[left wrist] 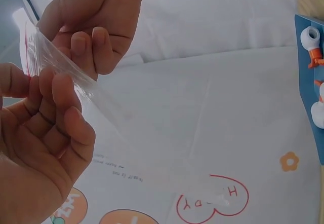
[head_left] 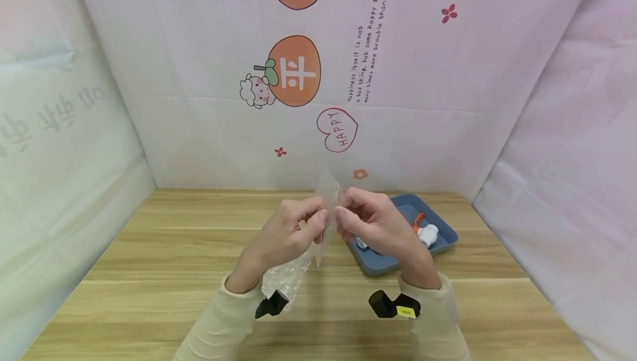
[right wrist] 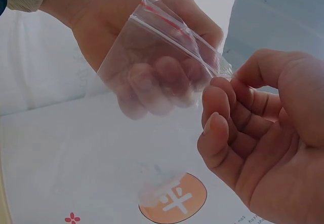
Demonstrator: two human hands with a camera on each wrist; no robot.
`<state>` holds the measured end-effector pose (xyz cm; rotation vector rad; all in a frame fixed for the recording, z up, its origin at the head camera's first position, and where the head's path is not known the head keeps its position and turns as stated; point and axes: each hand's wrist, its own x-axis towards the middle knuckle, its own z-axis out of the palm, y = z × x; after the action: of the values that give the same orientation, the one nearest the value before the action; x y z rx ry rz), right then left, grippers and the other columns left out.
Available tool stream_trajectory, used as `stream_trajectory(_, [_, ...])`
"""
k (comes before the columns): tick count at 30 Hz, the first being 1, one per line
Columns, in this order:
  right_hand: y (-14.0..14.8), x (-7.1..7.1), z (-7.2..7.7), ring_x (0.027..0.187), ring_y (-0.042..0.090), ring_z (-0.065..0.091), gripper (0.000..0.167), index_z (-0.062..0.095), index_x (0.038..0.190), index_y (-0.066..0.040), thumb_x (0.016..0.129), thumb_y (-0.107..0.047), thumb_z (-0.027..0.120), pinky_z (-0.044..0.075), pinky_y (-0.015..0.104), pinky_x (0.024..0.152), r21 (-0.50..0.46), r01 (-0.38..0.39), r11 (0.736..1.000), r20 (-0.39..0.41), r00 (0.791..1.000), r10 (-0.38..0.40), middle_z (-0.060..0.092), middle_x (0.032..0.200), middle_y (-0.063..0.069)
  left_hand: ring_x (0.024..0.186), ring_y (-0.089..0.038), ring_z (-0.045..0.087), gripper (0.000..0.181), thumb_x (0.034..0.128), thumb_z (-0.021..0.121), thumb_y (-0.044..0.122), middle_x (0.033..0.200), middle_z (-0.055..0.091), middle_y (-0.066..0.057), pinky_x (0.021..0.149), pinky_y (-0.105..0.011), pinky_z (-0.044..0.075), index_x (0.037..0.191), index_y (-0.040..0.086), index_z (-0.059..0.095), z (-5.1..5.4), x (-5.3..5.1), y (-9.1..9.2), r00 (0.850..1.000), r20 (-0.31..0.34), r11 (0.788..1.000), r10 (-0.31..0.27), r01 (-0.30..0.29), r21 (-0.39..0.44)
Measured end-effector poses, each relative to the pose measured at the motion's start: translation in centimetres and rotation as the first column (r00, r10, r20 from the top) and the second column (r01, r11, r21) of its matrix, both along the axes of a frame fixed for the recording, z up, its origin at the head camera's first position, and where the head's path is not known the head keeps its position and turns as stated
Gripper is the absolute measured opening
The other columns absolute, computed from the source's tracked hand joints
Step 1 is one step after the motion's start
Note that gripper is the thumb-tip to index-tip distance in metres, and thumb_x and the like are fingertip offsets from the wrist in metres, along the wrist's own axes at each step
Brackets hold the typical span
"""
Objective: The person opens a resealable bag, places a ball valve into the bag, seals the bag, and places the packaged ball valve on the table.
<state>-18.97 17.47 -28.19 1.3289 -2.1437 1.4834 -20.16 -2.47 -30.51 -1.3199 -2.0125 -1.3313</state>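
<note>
A clear zip-lock bag (head_left: pixel 325 188) with a red line along its top is held up between both hands. My left hand (head_left: pixel 285 229) pinches the bag's near side between thumb and curled index finger. Opposite it, my right hand (head_left: pixel 376 224) pinches the bag's edge by the seal. In the right wrist view the zip-lock bag (right wrist: pixel 147 51) spreads flat in front of the left hand's curled fingers, which show through it. No contents are visible in it. Beneath the left wrist lies crinkled clear plastic (head_left: pixel 285 281), partly hidden by the forearm.
Behind the right hand is a blue tray (head_left: pixel 380 266) on the wooden table (head_left: pixel 199 261). It holds white parts (head_left: pixel 428 235) and an orange piece (head_left: pixel 418 220); the hand hides some of its contents. White printed cloth (head_left: pixel 423 101) walls the back and sides.
</note>
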Motion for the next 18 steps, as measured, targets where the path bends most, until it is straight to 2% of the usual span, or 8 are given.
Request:
stream_trajectory(9, [0.12,-0.01,-0.04,0.054,0.012,0.052,0.017,0.056,0.082,-0.004,0.094,0.008,0.053,0.048,0.025,0.049,0.018,0.035,0.999,0.002,0.999,-0.035,0.057,0.065,0.007,0.055,-0.002,0.046,0.025,0.0948,0.049,0.001,0.060,0.056,0.004,0.049,-0.019,0.038,0.073,0.012,0.054,0.08,0.01,-0.45,0.999,0.044,1.000,0.018,-0.018,-0.004])
stream_trajectory(18, [0.31,-0.11,-0.13,0.052,0.011,0.049,0.016,0.057,0.082,-0.007,0.095,0.003,0.054,0.043,0.024,0.047,0.073,0.143,0.987,-0.020,0.990,-0.142,0.054,0.064,0.006,0.057,-0.003,0.052,0.024,0.0955,0.049,0.002,0.061,0.057,0.003,0.050,-0.024,0.041,0.074,0.012,0.056,0.10,-0.22,-0.80,0.998,0.056,0.999,0.042,-0.042,-0.009])
